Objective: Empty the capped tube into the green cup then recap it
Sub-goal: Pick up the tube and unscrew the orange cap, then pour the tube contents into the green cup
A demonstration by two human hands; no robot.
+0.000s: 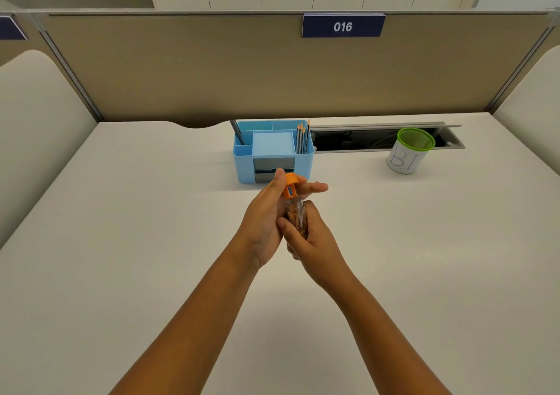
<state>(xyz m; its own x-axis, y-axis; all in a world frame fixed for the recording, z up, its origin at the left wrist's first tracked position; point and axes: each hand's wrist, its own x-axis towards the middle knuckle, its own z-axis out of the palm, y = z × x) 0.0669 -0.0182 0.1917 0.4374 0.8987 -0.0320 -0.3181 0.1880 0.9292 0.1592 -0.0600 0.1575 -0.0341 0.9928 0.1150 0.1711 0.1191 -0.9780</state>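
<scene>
A clear tube (pixel 296 216) with brownish contents is held above the middle of the desk, tilted with its mouth pointing away from me. My right hand (pixel 309 240) is wrapped around its body. My left hand (pixel 266 215) pinches the orange cap (pixel 290 186) at the tube's top; the cap sits at or just off the mouth, and I cannot tell which. The green-rimmed cup (pixel 409 152), white-sided with handwritten letters, stands upright at the far right of the desk, well apart from both hands.
A light blue desk organiser (pixel 272 152) with pencils and a pen stands just beyond my hands. An open cable trough (pixel 363 140) runs along the desk's back edge behind the cup. Beige partition walls enclose the white desk (pixel 151 243).
</scene>
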